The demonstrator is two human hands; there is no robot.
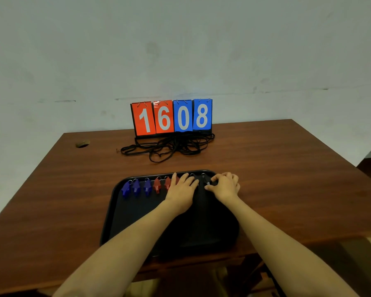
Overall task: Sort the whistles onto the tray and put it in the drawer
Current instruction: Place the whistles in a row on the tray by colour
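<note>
A black tray lies on the brown table near its front edge. Along the tray's far side stands a row of whistles: three blue whistles at the left, then red whistles, then black ones that are hard to make out against the tray. My left hand lies flat with straight fingers over the middle of the row, covering part of a red whistle. My right hand has its fingers curled and pinches a black whistle at the row's right end.
A flip scoreboard reading 1608 stands at the table's back against the wall. A tangle of black cords lies in front of it. A round cable hole sits at the back left of the table.
</note>
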